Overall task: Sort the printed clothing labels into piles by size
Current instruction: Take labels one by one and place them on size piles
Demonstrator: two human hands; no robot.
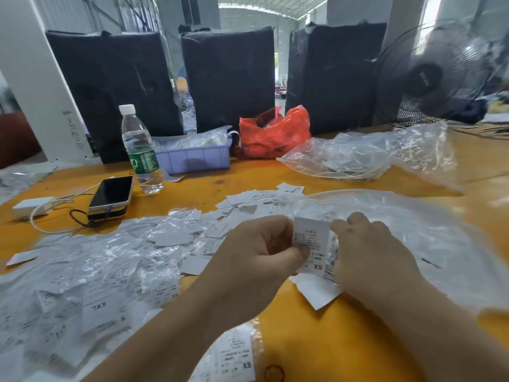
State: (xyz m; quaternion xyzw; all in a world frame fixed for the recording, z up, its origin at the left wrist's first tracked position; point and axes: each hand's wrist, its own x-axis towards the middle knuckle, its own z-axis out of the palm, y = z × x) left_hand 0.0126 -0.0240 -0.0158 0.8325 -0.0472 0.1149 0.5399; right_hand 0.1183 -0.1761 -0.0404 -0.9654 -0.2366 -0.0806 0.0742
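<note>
White printed clothing labels cover the orange table (316, 340). My left hand (256, 260) pinches an upright label marked XS (312, 238) between thumb and fingers. My right hand (371, 252) is right beside that label, fingers curled onto more labels (332, 260) behind it; its grip is partly hidden. A blank label (318, 293) lies under the hands. A bagged XS stack (237, 354) lies near my left forearm. A wide heap of loose and bagged labels (91, 277), one reading XXL, fills the left. More loose labels (256, 201) lie farther back.
A phone (111, 193) on a power bank, a white charger (33, 206), a water bottle (141, 153), a lilac bin (192, 155), a red bag (272, 133) and clear plastic bags (366, 153) stand behind. A fan (438, 75) is at the right rear.
</note>
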